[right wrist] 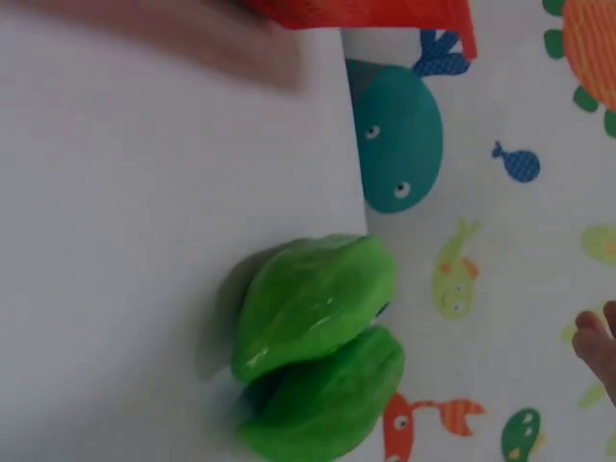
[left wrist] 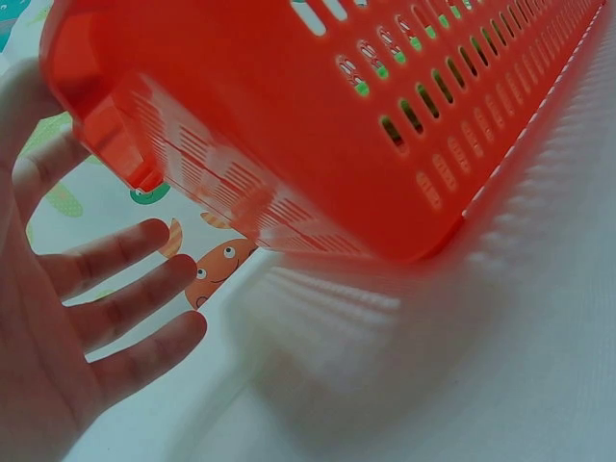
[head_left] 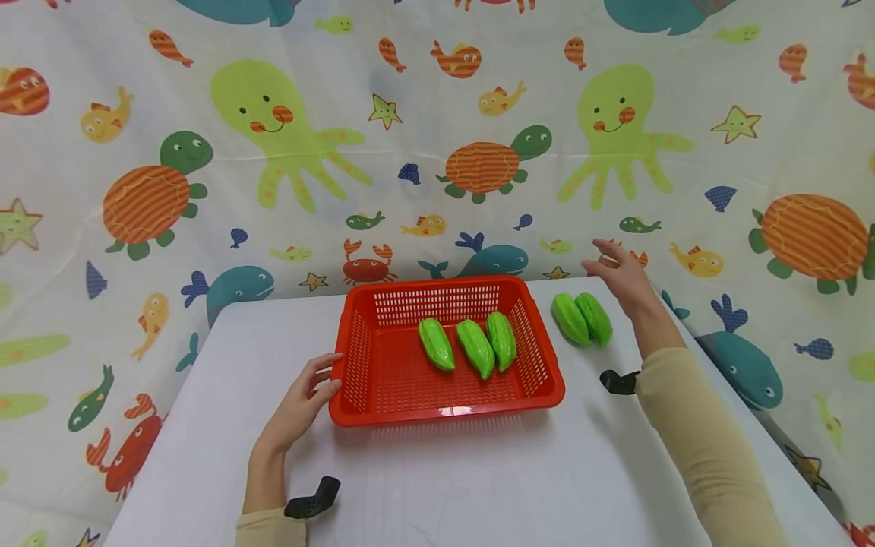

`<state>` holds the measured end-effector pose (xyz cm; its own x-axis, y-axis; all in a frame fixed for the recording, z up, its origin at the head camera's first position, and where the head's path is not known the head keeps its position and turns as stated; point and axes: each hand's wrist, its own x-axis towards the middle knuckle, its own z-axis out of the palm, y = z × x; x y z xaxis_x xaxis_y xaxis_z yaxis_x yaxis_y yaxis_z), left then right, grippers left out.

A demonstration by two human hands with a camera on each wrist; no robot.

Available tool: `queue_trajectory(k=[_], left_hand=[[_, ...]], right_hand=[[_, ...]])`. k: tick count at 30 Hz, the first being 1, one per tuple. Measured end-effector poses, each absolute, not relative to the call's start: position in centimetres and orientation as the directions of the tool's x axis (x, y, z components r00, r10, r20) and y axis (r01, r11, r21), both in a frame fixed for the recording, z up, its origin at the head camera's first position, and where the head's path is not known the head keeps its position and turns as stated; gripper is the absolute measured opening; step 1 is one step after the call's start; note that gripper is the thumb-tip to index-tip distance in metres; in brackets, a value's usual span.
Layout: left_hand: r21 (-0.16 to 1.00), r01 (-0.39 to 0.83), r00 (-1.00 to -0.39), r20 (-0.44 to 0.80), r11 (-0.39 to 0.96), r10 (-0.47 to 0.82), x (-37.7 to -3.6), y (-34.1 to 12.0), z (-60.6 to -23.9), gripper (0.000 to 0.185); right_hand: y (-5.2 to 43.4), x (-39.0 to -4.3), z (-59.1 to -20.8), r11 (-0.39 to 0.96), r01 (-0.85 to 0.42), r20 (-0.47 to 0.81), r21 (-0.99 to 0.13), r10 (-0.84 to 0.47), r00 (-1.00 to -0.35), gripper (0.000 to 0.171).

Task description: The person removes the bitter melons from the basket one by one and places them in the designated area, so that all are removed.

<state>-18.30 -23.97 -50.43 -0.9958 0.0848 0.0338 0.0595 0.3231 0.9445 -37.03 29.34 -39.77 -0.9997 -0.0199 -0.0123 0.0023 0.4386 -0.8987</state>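
A red plastic basket (head_left: 410, 414) with slotted walls stands on the white table, holding three glossy green ridged vegetables (head_left: 436, 346) in its middle and right part. My left hand (head_left: 304, 399) is at the basket's left side, thumb and forefinger touching its rim. In the left wrist view its other fingers (left wrist: 135, 298) extend loosely beside the basket wall (left wrist: 260, 125). To the right of the basket, two more green vegetables (head_left: 570, 319) lie side by side on the table. My right hand (head_left: 623, 279) is raised just beyond them, fingers spread, with nothing in its grasp.
Behind the white table (head_left: 437, 486) hangs a pale cloth (head_left: 424, 91) printed with sea animals, which also runs down both sides. Each wrist carries a small black camera mount (head_left: 314, 497). The pair of vegetables lies near the table's back right edge.
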Motion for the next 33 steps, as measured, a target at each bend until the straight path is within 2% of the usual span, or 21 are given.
queue_trajectory(k=[15,33], left_hand=[[0.942,0.062,-0.995,0.035,0.33,0.09,-18.3,-24.0,-50.4,0.055],[0.941,0.061,-0.995,0.031,0.332,0.095,-18.3,-24.0,-50.4,0.054]], right_hand=[[23.9,-35.3,-35.2,0.35,-0.07,0.042,-0.934,-0.085,-0.995,0.071],[19.9,-34.1,-33.5,0.261,-0.137,0.095,-0.956,-0.165,-0.982,0.069]])
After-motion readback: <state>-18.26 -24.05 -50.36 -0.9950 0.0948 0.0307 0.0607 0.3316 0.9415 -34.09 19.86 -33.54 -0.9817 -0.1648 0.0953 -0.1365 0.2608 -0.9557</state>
